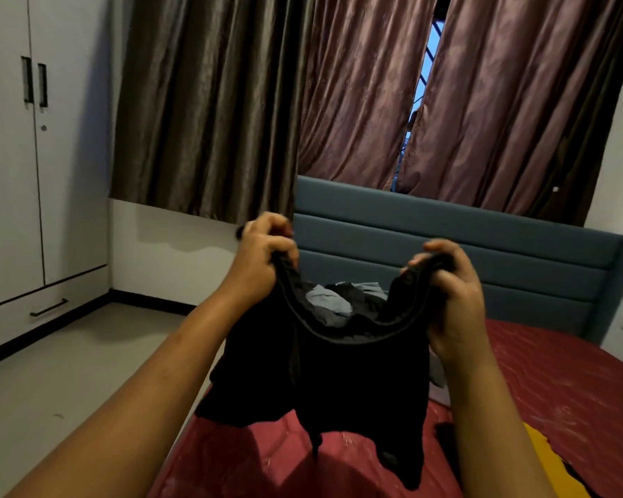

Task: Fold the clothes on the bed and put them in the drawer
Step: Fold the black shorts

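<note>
Black garment [339,382] hanging limp, curved hem stretched between gripping left hand [263,257] and right hand [450,292]

A plain black garment [339,375], red bed cover [569,389], blue headboard [482,246] (ribbed), brown curtains [356,95], white wardrobe [8,174].

White wardrobe [11,174] left, brown curtains [209,102] drawn — padded blue headboard [446,246] beneath, pale grey floor [69,372]

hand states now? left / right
Left hand: closed grip on the black garment, at its waistband.
Right hand: closed grip on the same waistband, other side.
</note>
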### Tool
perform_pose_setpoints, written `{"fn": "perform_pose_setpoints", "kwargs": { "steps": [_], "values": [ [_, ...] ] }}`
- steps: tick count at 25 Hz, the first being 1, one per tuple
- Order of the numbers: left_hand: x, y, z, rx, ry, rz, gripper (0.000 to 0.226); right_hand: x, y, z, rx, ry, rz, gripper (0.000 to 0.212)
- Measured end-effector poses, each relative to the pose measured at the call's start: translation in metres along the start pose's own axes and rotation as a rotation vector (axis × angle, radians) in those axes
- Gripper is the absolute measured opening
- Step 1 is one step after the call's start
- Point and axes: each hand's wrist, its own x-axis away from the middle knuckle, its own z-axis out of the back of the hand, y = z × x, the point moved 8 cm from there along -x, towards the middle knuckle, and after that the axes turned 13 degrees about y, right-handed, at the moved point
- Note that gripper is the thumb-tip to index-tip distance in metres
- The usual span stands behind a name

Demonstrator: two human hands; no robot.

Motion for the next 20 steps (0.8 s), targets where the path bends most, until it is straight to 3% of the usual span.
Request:
{"fn": "perform_pose_setpoints", "kwargs": {
  "steps": [3,5,7,9,13,20],
  "values": [
    [0.003,0.039,-0.032,0.212,-0.262,0.011,0.024,-0.005,0.034,-0.046,0.192,-0.15,-0.156,0.041],
    [0.016,0.051,-0.047,0.277,-0.388,0.054,0.021,0.002,0.066,-0.059,0.162,-0.234,-0.303,0.041],
    [0.028,0.04,-0.046,0.405,-0.434,0.25,0.03,0.011,0.091,-0.059,0.034,-0.268,-0.459,0.035],
    [0.038,0.03,-0.042,0.419,-0.501,0.34,0.037,0.015,0.109,-0.053,0.016,-0.306,-0.513,0.034],
    [0.054,0.024,-0.041,0.414,-0.613,0.388,0.04,0.037,0.141,-0.05,-0.037,-0.386,-0.76,0.054],
    [0.069,0.014,-0.051,0.476,-0.64,0.455,0.034,0.053,0.156,-0.037,-0.062,-0.434,-0.927,0.038]
  ]
}}
